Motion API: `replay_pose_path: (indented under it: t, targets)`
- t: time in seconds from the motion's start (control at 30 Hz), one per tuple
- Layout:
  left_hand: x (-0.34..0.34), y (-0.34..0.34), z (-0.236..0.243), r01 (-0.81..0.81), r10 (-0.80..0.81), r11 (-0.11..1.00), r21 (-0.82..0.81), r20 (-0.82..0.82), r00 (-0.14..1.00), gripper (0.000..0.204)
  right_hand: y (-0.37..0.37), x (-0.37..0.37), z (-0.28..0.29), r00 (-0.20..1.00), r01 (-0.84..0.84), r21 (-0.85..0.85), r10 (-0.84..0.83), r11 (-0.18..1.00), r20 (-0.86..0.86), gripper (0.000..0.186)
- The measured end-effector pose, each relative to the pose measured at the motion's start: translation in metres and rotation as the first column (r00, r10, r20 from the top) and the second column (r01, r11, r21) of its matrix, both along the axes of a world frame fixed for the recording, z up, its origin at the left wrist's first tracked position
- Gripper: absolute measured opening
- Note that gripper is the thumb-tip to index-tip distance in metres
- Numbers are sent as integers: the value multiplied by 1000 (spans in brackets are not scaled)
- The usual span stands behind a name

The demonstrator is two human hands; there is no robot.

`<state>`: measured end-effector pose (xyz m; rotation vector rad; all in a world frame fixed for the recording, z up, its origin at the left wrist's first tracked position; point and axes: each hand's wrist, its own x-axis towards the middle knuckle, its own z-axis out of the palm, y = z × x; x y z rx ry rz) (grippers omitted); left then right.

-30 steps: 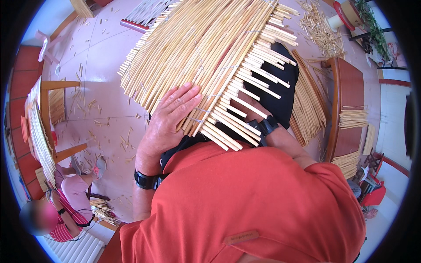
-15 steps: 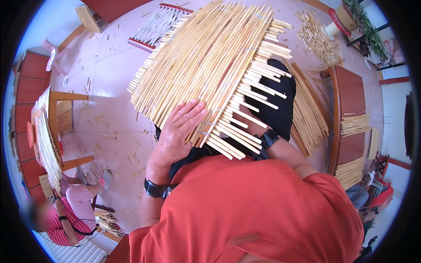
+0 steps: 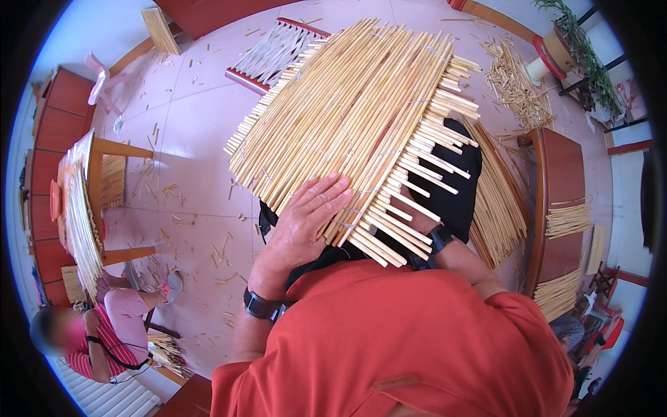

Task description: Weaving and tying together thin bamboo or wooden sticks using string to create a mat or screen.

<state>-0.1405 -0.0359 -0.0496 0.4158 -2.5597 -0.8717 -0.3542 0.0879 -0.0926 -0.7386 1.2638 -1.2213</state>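
A large mat of pale reed sticks (image 3: 326,111), bound with thin ties, lies across my lap over black cloth (image 3: 458,174). Its right edge is ragged, with loose-length stick ends jutting out. My left hand (image 3: 306,215) lies on the mat near its lower corner, fingers stretched out and touching the sticks. My right hand (image 3: 417,215) is beneath the jutting sticks at the right, mostly hidden, so its fingers cannot be seen.
A co-worker (image 3: 118,333) sits at lower left beside a wooden table (image 3: 118,146) holding stick bundles. At right are a long reed bundle (image 3: 504,215), a brown bench (image 3: 559,160) with sticks and a potted plant (image 3: 556,48). A woven rack (image 3: 271,52) and scattered offcuts lie on the floor.
The mat and both hands have shifted right and down in the picture, as has much of the surroundings. My left hand keeps its place on the mat.
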Motion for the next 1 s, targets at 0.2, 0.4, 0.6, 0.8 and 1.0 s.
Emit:
replay_pose_path:
  t: [0.2, 0.4, 0.6, 0.8, 1.0]
  targets:
    - [1, -2, 0, 17, -17, 1000, 18, -3, 1000, 69, -7, 3, 13, 1000, 19, 91, -21, 996, 13, 68]
    - [1, -6, 3, 5, -5, 1000, -15, 38, 999, 54, -26, -2, 20, 999, -19, 231, 9, 973, 44, 66]
    - [1, -5, 3, -5, 5, 1000, 15, 19, 1000, 65, -24, -5, -1, 991, -87, 182, 103, 979, -80, 65]
    - [2, -4, 4, 6, -6, 1000, 1, 38, 999, 56, -11, -4, -9, 974, -84, 128, 108, 988, -198, 64]
    - [2, -1, 3, -5, 4, 1000, 20, 28, 1000, 70, -6, -3, -15, 945, -92, 98, 118, 991, -304, 63]
